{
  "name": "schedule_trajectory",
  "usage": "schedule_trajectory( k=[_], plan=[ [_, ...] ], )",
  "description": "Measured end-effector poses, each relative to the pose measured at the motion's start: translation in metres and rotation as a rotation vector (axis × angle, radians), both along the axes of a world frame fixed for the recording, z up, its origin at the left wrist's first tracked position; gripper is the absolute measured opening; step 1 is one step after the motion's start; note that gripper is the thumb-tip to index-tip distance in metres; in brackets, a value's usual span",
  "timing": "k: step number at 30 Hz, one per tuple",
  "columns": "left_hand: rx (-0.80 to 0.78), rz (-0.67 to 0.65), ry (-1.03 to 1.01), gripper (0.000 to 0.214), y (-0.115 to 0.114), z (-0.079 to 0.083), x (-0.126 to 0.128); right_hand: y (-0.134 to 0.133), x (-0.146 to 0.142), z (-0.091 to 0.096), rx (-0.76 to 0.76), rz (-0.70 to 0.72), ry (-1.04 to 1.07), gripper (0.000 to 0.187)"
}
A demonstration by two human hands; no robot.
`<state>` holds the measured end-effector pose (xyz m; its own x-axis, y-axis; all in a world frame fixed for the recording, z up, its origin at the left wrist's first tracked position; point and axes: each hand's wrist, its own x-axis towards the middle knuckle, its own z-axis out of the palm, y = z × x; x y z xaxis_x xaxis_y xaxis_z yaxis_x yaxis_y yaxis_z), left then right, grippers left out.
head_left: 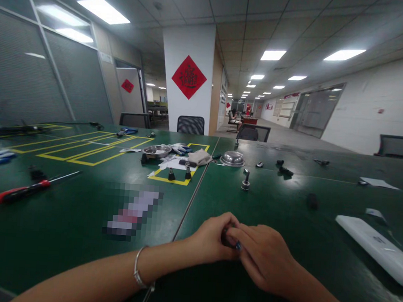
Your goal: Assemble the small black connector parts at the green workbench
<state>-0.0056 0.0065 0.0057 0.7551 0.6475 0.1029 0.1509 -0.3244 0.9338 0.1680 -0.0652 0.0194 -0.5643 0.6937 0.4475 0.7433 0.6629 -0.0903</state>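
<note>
My left hand (212,238) and my right hand (266,258) meet at the near middle of the green table (76,234). Both are closed around a small dark part (231,241) held between the fingertips; most of it is hidden by the fingers. A thin silver bracelet (138,269) circles my left wrist. The nearest loose thing ahead is a small upright metal piece (245,180).
A red-handled screwdriver (27,188) lies at the left. A long white device (377,248) lies at the right. Two metal bowls (157,150) (232,159), gloves, paper and small dark parts sit mid-table inside yellow tape marks. Office chairs stand beyond; a person sits far down the corridor.
</note>
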Motion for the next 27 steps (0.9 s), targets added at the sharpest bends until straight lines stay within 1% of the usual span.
schedule_trajectory(
  k=[5,13,16,22,27],
  plan=[
    [0.007,0.011,-0.001,0.043,0.0,0.0,0.0,-0.001,0.0,-0.002,0.001,-0.011,-0.004,0.023],
    [0.008,-0.012,-0.017,0.041,0.003,-0.005,0.0,0.005,-0.003,-0.011,0.074,-0.059,0.02,0.021],
    [0.014,-0.014,-0.022,0.04,0.004,-0.006,0.0,0.004,-0.003,-0.008,0.063,-0.062,0.035,0.019],
    [0.02,-0.007,-0.014,0.043,0.004,-0.005,-0.001,-0.001,-0.004,0.002,0.011,-0.026,0.052,0.021],
    [0.028,0.006,0.003,0.042,0.002,-0.004,0.0,0.001,-0.003,-0.001,0.026,-0.022,0.037,0.025]
  ],
)
